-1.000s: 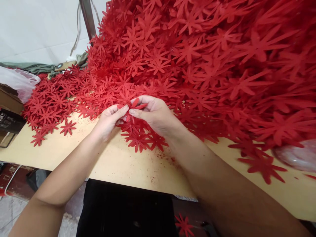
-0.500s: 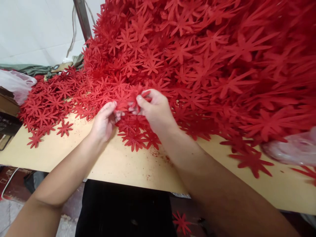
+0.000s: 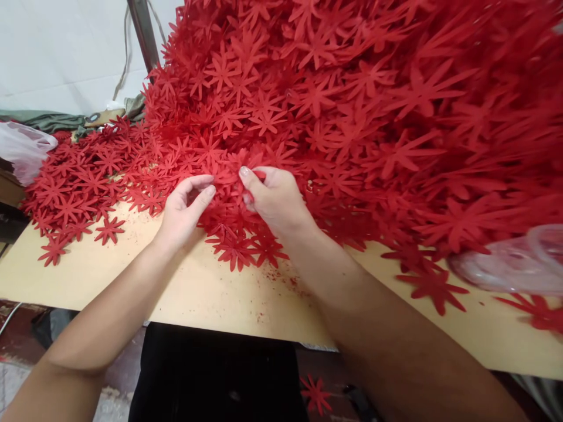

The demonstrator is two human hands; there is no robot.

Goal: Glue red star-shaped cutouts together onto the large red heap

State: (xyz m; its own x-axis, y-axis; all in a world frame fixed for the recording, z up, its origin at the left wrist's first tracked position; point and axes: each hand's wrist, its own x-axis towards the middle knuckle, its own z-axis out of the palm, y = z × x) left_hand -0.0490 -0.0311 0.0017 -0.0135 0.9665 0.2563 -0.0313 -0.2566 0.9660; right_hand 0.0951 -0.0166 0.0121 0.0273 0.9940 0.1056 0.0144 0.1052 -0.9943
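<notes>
The left hand (image 3: 185,205) is open and the right hand (image 3: 270,196) pinches red flowers (image 3: 237,176) on the table (image 3: 197,287).

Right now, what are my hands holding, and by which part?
The left hand is open, holding nothing. The right hand rests on the red flower-shaped felt cutouts; whether it grips one cannot be told.
</notes>
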